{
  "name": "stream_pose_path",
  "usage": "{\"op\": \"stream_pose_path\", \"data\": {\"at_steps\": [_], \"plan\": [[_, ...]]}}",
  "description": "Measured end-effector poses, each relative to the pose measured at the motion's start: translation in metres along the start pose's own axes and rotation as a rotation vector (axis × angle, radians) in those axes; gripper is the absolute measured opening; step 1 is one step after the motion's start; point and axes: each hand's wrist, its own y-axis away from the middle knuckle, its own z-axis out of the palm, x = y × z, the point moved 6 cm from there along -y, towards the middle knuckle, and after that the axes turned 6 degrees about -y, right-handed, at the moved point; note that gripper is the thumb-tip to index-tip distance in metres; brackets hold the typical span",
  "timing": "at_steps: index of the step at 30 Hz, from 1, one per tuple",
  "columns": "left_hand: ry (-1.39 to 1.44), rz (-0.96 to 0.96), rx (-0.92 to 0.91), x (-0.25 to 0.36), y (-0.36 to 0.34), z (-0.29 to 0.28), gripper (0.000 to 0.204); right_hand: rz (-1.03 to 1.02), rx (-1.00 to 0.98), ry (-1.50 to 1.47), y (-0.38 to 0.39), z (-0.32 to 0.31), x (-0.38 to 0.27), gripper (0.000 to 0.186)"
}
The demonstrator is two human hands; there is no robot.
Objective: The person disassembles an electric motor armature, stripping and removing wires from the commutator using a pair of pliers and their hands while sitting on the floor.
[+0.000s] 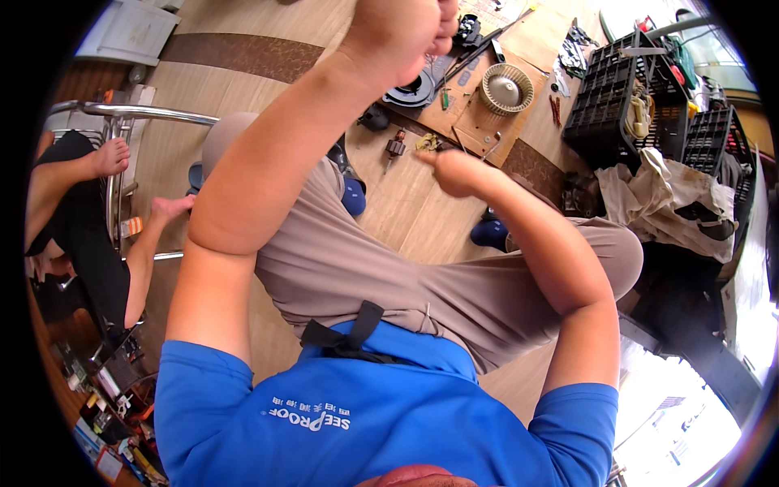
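My left hand is raised at the top, fingers curled; whatever is inside them is hidden. Under it, partly covered, lies a round black housing on a flattened cardboard sheet. My right hand hangs over the floor near the cardboard's front edge, slightly blurred, its index finger stretched out to the left and no object visible in it. Close to that fingertip are a small motor armature with copper windings and a crumpled yellowish piece. A squirrel-cage fan wheel rests on the cardboard farther back.
A green-handled tool lies beside the housing. Black plastic crates and a pale cloth stand at the right. On the left are a metal chair frame and another person's bare foot. Tools crowd the lower left.
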Motion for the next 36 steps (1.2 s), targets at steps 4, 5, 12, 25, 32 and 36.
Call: {"op": "stream_pose_path", "data": {"at_steps": [4,5,12,25,32,36], "plan": [[0.012,-0.041,0.009,-0.006,0.001,0.0,0.041,0.049,-0.201,0.09,-0.003,0.025,0.012,0.084],[0.009,-0.029,0.01,-0.003,0.0,-0.002,0.041,0.045,-0.239,0.084,-0.006,0.023,0.017,0.085],[0.066,-0.015,0.062,-0.002,0.001,-0.021,0.043,0.019,0.593,-0.382,0.029,-0.11,-0.005,0.024],[0.076,0.164,-0.073,-0.026,0.001,0.004,0.041,-0.446,0.635,-1.187,0.076,-0.148,-0.07,0.04],[0.154,0.266,0.113,-0.039,-0.004,-0.004,0.039,-0.311,0.916,-1.073,0.081,-0.144,-0.051,0.038],[0.122,0.155,0.121,-0.051,-0.012,-0.013,0.039,-0.299,0.802,-1.036,0.085,-0.14,-0.061,0.033]]}}
